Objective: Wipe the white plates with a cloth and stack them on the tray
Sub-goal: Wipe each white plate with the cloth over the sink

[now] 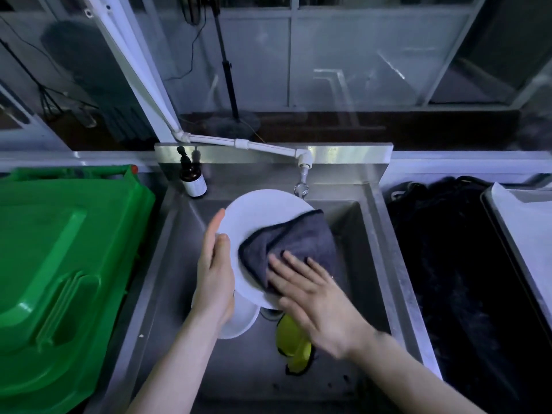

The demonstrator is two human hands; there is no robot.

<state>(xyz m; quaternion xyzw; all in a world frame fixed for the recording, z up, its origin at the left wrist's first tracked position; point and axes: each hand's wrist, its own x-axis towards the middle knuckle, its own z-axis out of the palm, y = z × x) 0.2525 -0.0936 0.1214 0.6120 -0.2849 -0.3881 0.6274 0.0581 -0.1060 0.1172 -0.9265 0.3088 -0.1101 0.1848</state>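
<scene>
Head view shows my left hand (213,273) as the holding grip: the thumb lies on the face of the white plate (263,216) at its left rim and the fingers appear to curl behind it, so the plate hangs tilted above the sink (367,234), toward the back wall and just under the tap (301,186). My right hand (313,297) is flat, fingers straight and spread, pressing the grey cloth (298,237) against the plate's lower right face; it pinches nothing. I judge this to be mid-wipe. To do it well I would bear down evenly through the flat fingers, sweep from the centre out to the rim, and turn the plate in the left grip so the bare upper left part gets covered too. The hold at one rim is thin, so hard pressure could lever the plate loose. A second white dish (242,324) lies in the sink below my left wrist, beside a yellow-green item (294,345) I cannot identify. The tray (493,216) waits at the far right, well apart.
</scene>
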